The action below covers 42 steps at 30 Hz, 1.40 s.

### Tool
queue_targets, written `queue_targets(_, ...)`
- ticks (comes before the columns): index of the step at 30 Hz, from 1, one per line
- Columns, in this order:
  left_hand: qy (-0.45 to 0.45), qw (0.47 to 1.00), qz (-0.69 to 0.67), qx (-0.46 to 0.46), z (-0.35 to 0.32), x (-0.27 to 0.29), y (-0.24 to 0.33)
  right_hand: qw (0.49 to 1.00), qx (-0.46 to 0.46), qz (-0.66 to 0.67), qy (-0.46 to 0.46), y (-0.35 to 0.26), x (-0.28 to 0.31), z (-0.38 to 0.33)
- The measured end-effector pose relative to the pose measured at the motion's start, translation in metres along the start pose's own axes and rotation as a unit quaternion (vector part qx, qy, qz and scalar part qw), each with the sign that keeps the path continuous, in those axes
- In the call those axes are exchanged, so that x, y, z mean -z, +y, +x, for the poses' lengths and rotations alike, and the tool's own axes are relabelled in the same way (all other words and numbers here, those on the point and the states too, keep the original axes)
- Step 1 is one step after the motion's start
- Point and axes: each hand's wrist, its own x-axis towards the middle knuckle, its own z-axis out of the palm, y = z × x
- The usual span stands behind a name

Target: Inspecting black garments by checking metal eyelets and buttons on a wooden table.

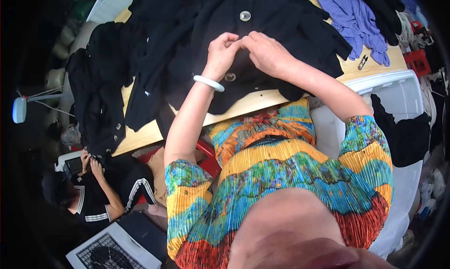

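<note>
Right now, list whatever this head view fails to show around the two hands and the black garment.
- What the fingertips pinch: left hand and right hand meet and cover it.
- Black garment: collar cut off by the top edge.
- Small dark object on the wooden table: too small to identify.

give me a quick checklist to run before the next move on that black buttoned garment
1. Both hands on the work: left hand and right hand meet fingertip to fingertip on the black garment: ok.
2. Garment supported by the wooden table: ok.
3. Button row facing up: ok.
4. What the fingertips pinch: cannot tell.
5. Purple cloth apart from the hands: ok.
</note>
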Motion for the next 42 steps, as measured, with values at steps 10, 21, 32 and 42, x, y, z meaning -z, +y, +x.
queue_targets(10,0.031,0.988,0.136,-0.061,-0.004,-0.003,0.002,0.998,-0.005,-0.051,-0.027,0.007,0.001,-0.001)
queue_targets(21,-0.011,0.984,0.174,-0.043,-0.019,-0.002,0.012,0.996,-0.030,-0.016,-0.080,0.008,0.000,0.002)
queue_targets(32,0.101,0.922,0.327,-0.180,-0.035,-0.022,-0.001,0.993,-0.045,0.004,-0.106,0.005,-0.002,0.004)
queue_targets(42,0.046,0.971,0.181,-0.147,-0.044,0.012,0.001,0.991,-0.042,0.104,-0.071,0.001,-0.009,0.001)
